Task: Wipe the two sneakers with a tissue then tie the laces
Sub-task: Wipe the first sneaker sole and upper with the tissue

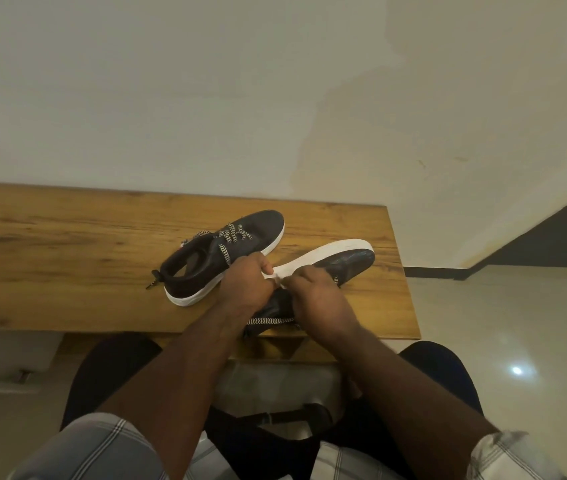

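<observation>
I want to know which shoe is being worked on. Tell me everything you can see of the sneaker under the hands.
The near sneaker is dark, with a somewhat shiny upper and a thick white sole. It lies tipped on its side on the wooden table, its toe pointing away to the right. The left hand and right hand cover its middle, with something white showing between them. A black-and-white zigzag lace trails from it near the table edge.
</observation>
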